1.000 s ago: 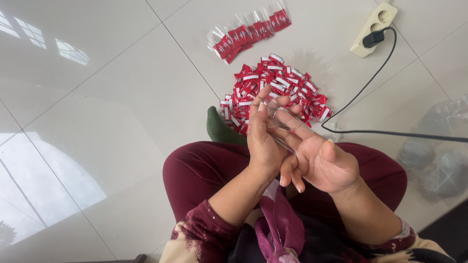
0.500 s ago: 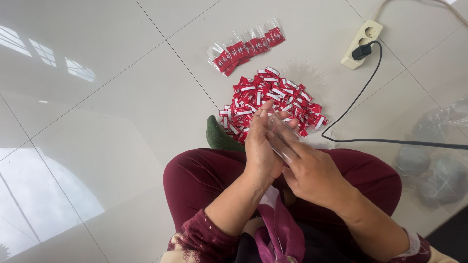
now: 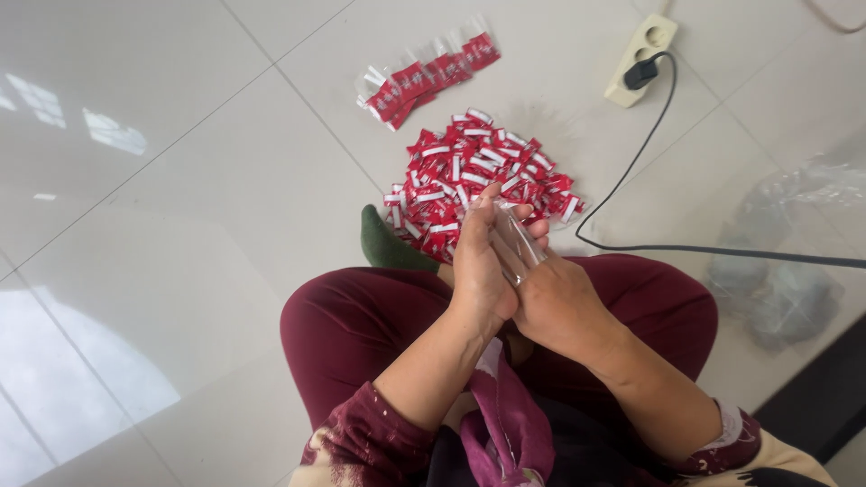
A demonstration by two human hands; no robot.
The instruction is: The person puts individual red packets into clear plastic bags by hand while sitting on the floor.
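Now pressed palm to palm: left hand [image 3: 480, 261] and right hand [image 3: 555, 302], grip clamped on a clear plastic sleeve [image 3: 512, 236], apparently empty, above the red packet pile [image 3: 478, 176].

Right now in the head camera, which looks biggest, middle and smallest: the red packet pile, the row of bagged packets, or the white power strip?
1. Red packet pile, clearly biggest.
2. Row of bagged packets.
3. White power strip, smallest, though it lies farthest away.

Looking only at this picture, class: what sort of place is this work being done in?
Probably a home floor, not a workshop: glossy white floor tiles, a white power strip with black cable, and a heap of small red-and-white sachets beside the seated person.
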